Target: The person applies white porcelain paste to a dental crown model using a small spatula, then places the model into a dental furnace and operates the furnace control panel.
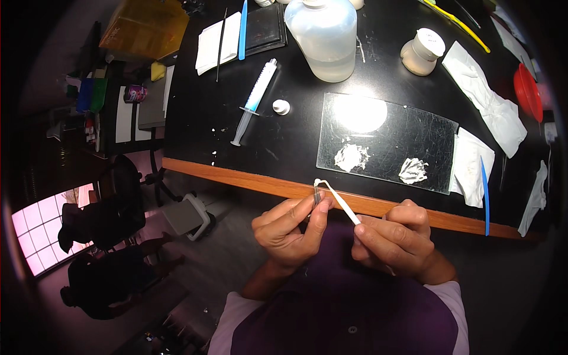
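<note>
Holding a thin white stick between them, the two hands are close to the person's purple shirt, just in front of the table's wooden edge. The right hand pinches the lower end of the stick with its fingers curled in tight. The left hand pinches a small dark metal tool between thumb and finger, and that tool touches the stick near its hooked top end. The two hands are near each other but do not touch.

Past the wooden edge is the black table. A glass plate lies flat on it, with two small white blobs of paste near its front side and a bright spot of light further back. To the right of the plate lie crumpled white cloths and a thin blue strip. To the left lies a syringe with a blue part, and a little white cap sits just beside it.

Further back stands a big clear bottle. A small white jar stands to its right, and a yellow stick lies behind that. A red bowl sits at the far right edge.
</note>
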Demonstrator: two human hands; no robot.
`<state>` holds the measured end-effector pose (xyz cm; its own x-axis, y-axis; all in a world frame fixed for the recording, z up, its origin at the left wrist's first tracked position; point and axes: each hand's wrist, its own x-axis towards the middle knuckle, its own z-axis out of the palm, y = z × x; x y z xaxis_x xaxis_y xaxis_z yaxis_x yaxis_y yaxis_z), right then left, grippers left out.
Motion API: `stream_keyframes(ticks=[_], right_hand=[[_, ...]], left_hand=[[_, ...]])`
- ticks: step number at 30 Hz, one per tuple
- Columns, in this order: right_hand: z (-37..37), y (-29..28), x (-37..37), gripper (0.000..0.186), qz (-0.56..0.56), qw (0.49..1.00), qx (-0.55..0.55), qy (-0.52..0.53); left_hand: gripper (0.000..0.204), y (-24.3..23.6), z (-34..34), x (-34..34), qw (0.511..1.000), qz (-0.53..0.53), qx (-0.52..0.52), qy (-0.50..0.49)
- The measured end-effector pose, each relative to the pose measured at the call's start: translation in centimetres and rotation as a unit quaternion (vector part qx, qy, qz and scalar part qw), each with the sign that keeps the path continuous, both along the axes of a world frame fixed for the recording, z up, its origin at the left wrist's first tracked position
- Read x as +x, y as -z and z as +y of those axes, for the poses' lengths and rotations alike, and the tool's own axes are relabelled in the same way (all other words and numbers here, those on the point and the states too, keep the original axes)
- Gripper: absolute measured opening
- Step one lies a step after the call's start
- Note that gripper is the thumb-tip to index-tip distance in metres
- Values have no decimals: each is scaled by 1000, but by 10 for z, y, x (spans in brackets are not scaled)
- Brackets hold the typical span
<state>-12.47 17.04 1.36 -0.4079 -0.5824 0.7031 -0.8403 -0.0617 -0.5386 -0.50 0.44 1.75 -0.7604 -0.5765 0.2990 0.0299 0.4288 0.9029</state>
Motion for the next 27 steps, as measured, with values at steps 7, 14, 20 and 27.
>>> stream_keyframes(ticks=[7, 14, 20, 27], right_hand=[[-1, 1, 0, 25, 6, 1000, 0, 9], [1, -1, -1, 26, 2, 1000, 4, 4], [0, 0, 0, 27, 2, 1000, 4, 7], [1, 0, 0, 27, 1, 1000, 6, 10]], left_hand=[[21, 2, 0, 1, 1000, -11, 1, 1], [21, 3, -1, 0, 1000, -1, -2, 6], [22, 5, -2, 1, 1000, 7, -4, 12], [21, 4, -1, 0, 1000, 6, -9, 13]])
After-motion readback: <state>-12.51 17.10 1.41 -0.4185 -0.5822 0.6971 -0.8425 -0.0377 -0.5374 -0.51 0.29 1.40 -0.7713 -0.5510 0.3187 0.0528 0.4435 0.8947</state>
